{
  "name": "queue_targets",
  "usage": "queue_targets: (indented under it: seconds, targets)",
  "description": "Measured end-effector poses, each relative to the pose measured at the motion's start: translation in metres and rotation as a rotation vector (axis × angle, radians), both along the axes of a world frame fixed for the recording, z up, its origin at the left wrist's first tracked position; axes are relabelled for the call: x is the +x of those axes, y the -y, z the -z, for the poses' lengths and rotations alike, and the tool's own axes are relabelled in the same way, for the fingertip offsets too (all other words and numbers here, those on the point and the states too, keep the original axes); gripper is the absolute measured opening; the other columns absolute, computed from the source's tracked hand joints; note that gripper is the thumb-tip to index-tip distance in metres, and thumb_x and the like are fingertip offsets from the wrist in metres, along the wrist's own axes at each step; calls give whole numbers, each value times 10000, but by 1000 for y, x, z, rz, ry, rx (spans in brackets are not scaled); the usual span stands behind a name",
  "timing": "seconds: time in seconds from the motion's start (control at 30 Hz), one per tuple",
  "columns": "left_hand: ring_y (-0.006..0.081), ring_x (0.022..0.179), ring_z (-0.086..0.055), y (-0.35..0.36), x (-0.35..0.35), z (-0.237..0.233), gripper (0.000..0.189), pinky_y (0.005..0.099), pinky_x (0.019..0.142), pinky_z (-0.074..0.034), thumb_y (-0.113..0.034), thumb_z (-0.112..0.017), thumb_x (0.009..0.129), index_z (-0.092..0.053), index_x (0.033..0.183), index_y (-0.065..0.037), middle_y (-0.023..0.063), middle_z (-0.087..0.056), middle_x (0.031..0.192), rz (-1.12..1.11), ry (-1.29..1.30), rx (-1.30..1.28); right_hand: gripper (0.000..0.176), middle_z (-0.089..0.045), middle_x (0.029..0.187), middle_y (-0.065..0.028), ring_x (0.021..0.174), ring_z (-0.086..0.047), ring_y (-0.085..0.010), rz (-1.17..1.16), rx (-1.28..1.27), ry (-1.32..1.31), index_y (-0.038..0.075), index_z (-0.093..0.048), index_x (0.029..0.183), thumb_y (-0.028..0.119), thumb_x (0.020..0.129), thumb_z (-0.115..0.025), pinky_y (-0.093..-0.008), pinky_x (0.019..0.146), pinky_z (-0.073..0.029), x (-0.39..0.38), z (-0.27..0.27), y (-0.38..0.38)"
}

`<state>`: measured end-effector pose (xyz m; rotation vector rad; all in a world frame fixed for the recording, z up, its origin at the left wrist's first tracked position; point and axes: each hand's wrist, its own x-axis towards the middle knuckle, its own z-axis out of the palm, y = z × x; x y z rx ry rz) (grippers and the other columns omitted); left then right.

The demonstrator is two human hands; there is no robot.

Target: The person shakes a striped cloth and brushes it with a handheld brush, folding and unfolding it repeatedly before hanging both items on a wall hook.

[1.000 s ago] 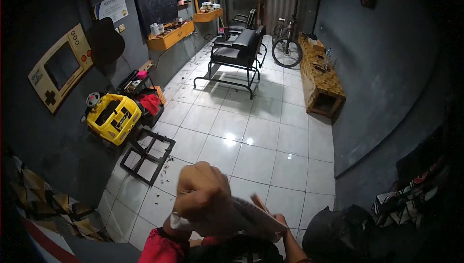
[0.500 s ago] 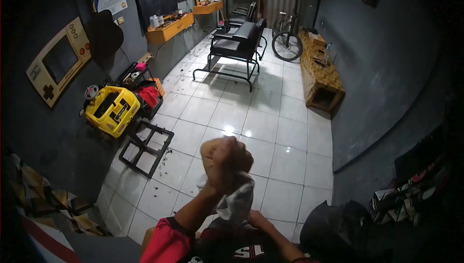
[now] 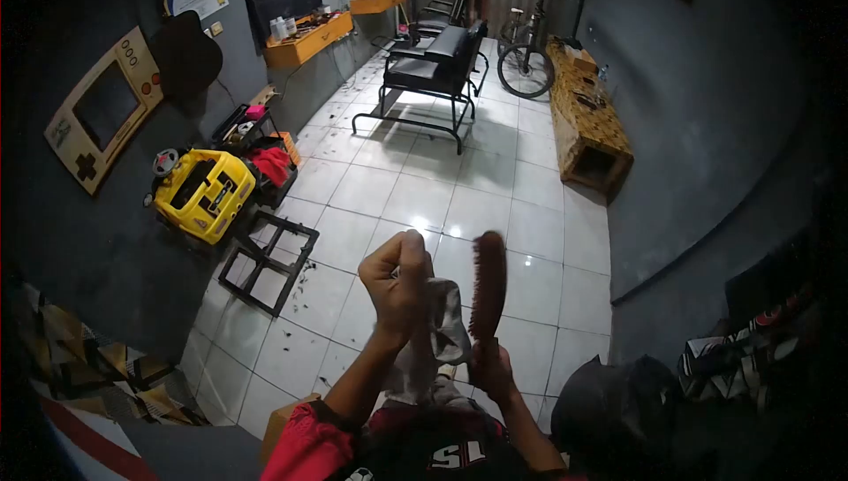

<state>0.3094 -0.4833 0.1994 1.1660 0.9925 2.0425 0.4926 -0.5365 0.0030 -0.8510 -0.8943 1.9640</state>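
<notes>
A white tiled floor [image 3: 548, 291] carries a black metal frame [image 3: 267, 261] left of the left hand [image 3: 397, 287], dark hair clippings [image 3: 301, 290] between frame and hand, and, well beyond the hand, a black padded chair [image 3: 431, 73] and a bicycle [image 3: 527, 69].

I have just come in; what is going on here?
The person's left hand is closed on a pale grey cloth, which hangs beside and below it. The right hand holds up a long brown tool with teeth or bristles along one edge. Beyond them, a black padded metal-framed chair stands on the white tiled floor.
</notes>
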Motion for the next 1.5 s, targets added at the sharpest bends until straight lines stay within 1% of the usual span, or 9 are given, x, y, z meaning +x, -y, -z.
queue_targets:
  seconds: [0.27, 0.47, 0.57, 0.7, 0.9, 1.07, 1.27, 1.37, 1.5]
  targets:
    - [55, 368, -207, -5, 14, -15, 423, 237, 336, -180, -156, -439, 920, -262, 540, -100, -12, -249, 438, -240, 140, 360, 300, -572, 850, -189, 754, -583, -366, -362, 856, 762, 37, -466, 1082, 270, 906, -402, -420, 617, -459, -42, 102, 1]
    - [55, 389, -241, -7, -3, -12, 378, 235, 338, -196, -176, -482, 905, -325, 576, -80, -5, -301, 468, -267, -123, 446, 350, -606, 770, -211, 717, -605, -363, -942, 672, 1394, 42, -563, 1001, 301, 902, -350, -453, 636, -483, 65, 284, 33]
    - [137, 388, -401, -1, -13, -25, 429, 256, 390, -346, -324, -743, 710, -449, 748, -13, 30, -399, 485, -246, -766, 138, 465, -588, 652, -189, 608, -610, -323, -746, 287, 1425, -12, -592, 887, 360, 918, -316, -415, 565, -494, 63, 211, 30]
    - [197, 373, -430, -21, -4, 4, 840, 297, 397, -364, -479, -798, 547, -327, 1041, 10, 28, -376, 433, 193, -921, -279, 489, -463, 529, -39, 379, -438, -173, -111, -190, 931, 61, -456, 700, 480, 909, -316, -306, 341, -356, 39, 149, 2]
    - [72, 451, -460, -30, 1, 42, 578, 208, 406, -334, -294, -798, 641, -432, 999, -24, 2, -463, 488, 294, -752, -466, 374, -330, 582, 14, 449, -343, -97, 245, -151, 23, 129, -424, 777, 485, 890, -408, -259, 373, -292, -8, 3, -3]
    - [-9, 449, -351, -29, 18, 20, 345, 153, 397, -258, -126, -736, 726, -479, 933, -27, -67, -390, 516, 253, -335, -359, 401, -562, 1025, -219, 851, -525, -433, -148, 467, 753, 41, -492, 1152, 335, 901, -385, -464, 789, -411, -18, 138, 10]
    - [206, 492, -496, -19, 5, 9, 518, 326, 474, -397, -279, -767, 674, -436, 992, -39, 78, -478, 518, 423, -915, -328, 383, -591, 848, -191, 722, -582, -355, -793, 514, 1348, 60, -575, 1007, 394, 875, -442, -437, 623, -454, 41, 241, 32]
    - [411, 674, -562, -21, 5, 39, 625, 435, 593, -453, -318, -746, 659, -368, 1064, -28, 200, -563, 665, 743, -1275, -267, 481, -585, 787, -179, 755, -599, -321, -432, 118, 1215, 21, -594, 880, 492, 787, -569, -435, 633, -461, 48, 217, 38]
    - [384, 659, -590, -21, 21, 50, 562, 425, 549, -465, -210, -712, 709, -377, 1121, -24, 220, -582, 709, 741, -1284, -381, 672, -563, 954, -116, 891, -576, -228, 83, 501, 1031, 14, -469, 1077, 517, 686, -684, -361, 714, -474, 15, 135, 20]
